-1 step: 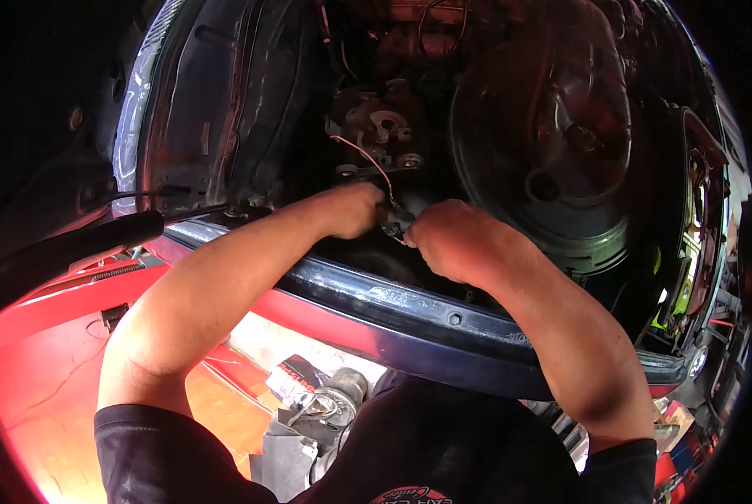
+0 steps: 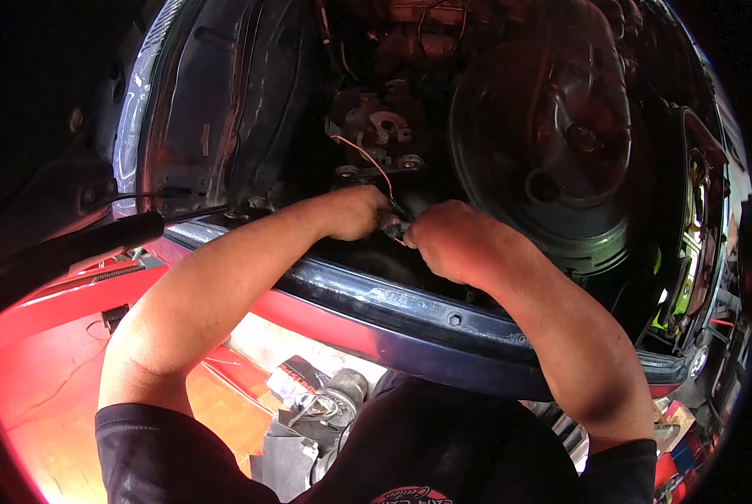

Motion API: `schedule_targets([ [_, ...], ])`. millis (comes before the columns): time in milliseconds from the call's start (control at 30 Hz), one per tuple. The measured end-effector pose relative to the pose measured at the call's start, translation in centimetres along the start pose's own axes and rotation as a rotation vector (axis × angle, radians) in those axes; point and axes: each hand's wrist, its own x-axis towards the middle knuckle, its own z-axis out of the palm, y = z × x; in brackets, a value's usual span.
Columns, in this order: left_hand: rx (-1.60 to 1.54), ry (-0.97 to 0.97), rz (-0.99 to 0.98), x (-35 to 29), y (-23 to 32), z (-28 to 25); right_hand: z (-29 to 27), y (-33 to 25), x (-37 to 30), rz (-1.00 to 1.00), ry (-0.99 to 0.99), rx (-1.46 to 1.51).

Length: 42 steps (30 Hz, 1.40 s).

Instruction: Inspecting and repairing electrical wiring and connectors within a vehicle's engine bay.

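Observation:
Both my hands meet over the front of an open car engine bay, fingers curled in toward each other. A thin, light copper-coloured wire (image 2: 368,156) rises from between them and bends up to the left. It runs into a small dark piece (image 2: 396,227) whose kind I cannot make out. My left hand (image 2: 356,212) is closed at its left side, with the fingertips mostly hidden. On the other side, my right hand (image 2: 450,238) pinches the piece, and a short bit of light wire pokes out below its fingertips.
Below the hands runs the car's dark front edge (image 2: 393,301). A round black housing (image 2: 544,143) fills the bay's right. Beyond the hands sits a metal latch (image 2: 382,126). A black strut (image 2: 73,252) crosses at left. Parts and a box (image 2: 296,380) lie below.
My left hand has shifted very slightly beside the small dark piece. The right hand and the wire look the same.

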Motion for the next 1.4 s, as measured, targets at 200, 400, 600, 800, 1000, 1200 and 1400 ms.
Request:
schedule_targets([
  [200, -0.061, -0.111, 0.239, -0.6, -1.4, -0.1, 0.3, 0.4, 0.4, 0.002, -0.009, 0.061],
  [400, 0.318, 0.073, 0.387, 0.1, 0.1, 1.1, 0.7, 0.7, 0.3, -0.034, 0.074, 0.026],
  [600, 0.698, 0.149, 0.383, 0.8, 0.6, 1.3, 0.5, 0.9, 0.1, -0.093, 0.09, 0.023],
  [800, -0.408, -0.217, -0.016, 0.9, 0.0, -0.3, -0.2, 0.7, 0.1, -0.074, 0.011, 0.046],
  [1000, -0.586, -0.247, -0.086, 0.1, -0.6, -0.9, 0.1, 0.7, 0.4, -0.069, -0.01, 0.082],
  [1200, -0.646, -0.107, -0.109, -2.2, 0.9, -1.5, 0.8, 0.9, 0.8, -0.089, 0.096, 0.062],
  [1400, -0.044, -0.06, 0.108, -4.5, -0.2, -2.7, -0.6, 0.1, 0.8, -0.066, 0.01, 0.013],
])
